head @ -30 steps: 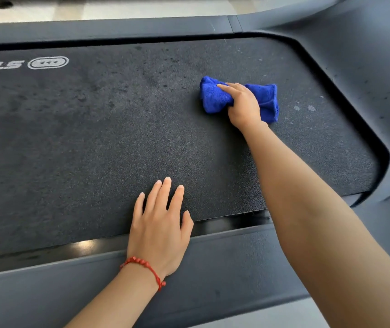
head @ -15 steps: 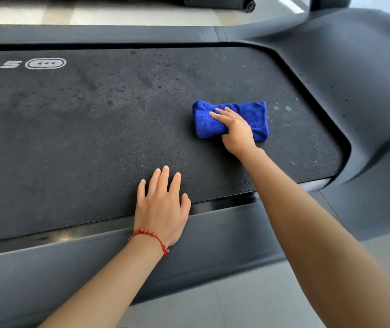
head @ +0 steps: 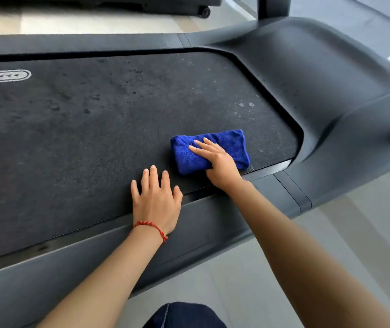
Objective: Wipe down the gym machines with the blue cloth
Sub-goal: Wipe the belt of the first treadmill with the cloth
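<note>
1. Far left: white logo (head: pixel 7 76) printed on the belt (head: pixel 75 138); dark spots & smudges on the belt around and to the right of it.
2. Left hand (head: pixel 156 200) lies flat, fingers straight & spread, palm over the near edge of the belt, gripping nothing; looks like a brace. Red bracelet (head: pixel 150 227) on the wrist.
3. Blue cloth (head: pixel 227 144), folded into a thick pad, sits on the belt close to its near edge, w/ right hand (head: pixel 215 159) on top: fingers straight, pressing down. Whether the thumb hooks the near edge, can't tell.
4. Pale specks (head: pixel 246 104) on the belt beyond the cloth, near the curved motor cover (head: pixel 319 74).
5. Step in hand, by my read: wiping the belt's right end.
6. Next move prob needs firm downward pressure & a push away toward the specks, pad kept folded, left hand steady.
</note>
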Available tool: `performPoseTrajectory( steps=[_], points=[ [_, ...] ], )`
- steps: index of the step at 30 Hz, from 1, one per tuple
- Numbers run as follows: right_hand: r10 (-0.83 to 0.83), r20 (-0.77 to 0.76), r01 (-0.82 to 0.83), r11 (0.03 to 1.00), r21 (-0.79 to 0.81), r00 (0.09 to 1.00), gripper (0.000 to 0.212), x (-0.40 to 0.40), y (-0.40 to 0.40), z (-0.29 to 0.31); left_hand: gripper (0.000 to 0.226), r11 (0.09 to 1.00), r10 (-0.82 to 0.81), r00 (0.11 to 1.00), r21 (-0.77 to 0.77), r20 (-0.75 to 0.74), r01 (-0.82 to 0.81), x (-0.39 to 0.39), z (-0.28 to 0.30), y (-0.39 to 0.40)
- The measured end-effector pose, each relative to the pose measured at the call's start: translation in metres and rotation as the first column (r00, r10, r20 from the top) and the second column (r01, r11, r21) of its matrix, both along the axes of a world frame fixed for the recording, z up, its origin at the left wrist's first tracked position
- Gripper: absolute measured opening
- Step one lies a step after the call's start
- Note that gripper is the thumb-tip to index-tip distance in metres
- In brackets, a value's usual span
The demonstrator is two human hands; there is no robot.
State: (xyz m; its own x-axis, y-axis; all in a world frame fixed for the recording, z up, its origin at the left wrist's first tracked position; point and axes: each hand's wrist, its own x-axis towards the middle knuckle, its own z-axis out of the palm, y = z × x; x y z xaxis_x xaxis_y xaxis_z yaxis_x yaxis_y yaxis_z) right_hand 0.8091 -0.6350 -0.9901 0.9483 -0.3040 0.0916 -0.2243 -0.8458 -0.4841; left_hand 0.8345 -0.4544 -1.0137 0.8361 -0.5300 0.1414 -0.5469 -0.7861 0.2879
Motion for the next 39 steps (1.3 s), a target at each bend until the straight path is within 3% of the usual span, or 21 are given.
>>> performPoseTrajectory(
  steps=[6,9,14,20,24,28,39],
  points=[
    [0.116,-0.019,-0.116,0.993,-0.013,0.993,0.076,-0.023,0.0,0.006,0.036,0.999,-0.036,0.998,-0.036,0.059,0.038,-0.001,-0.002,-0.001],
    [0.164,-0.029,-0.165,0.986,-0.025,0.986,0.079,-0.032,-0.005,0.009,0.049,0.994,-0.092,0.991,-0.047,0.096,0.097,-0.004,0.001,-0.002],
    [0.197,-0.046,-0.199,0.979,-0.046,0.979,0.082,-0.036,-0.024,0.01,0.052,0.992,-0.113,0.985,-0.037,0.128,0.119,-0.004,0.003,-0.008],
    [0.144,-0.02,-0.145,0.989,-0.036,0.989,0.081,-0.051,-0.06,0.004,0.051,0.994,-0.11,0.987,-0.017,0.114,0.112,-0.013,0.012,-0.047],
    [0.111,-0.03,-0.112,0.993,-0.044,0.993,0.08,-0.063,-0.092,0.004,0.036,0.996,-0.09,0.992,-0.017,0.089,0.092,-0.026,0.013,-0.077],
    [0.068,-0.016,-0.068,0.997,-0.039,0.998,0.079,-0.071,-0.116,0.001,0.044,0.997,-0.069,0.997,0.018,0.044,0.069,-0.043,0.012,-0.108],
    [0.181,0.034,-0.178,0.98,-0.084,0.983,0.063,-0.055,-0.14,-0.006,0.05,0.998,0.06,0.998,0.012,-0.025,-0.06,-0.066,0.005,-0.151]
  ],
)
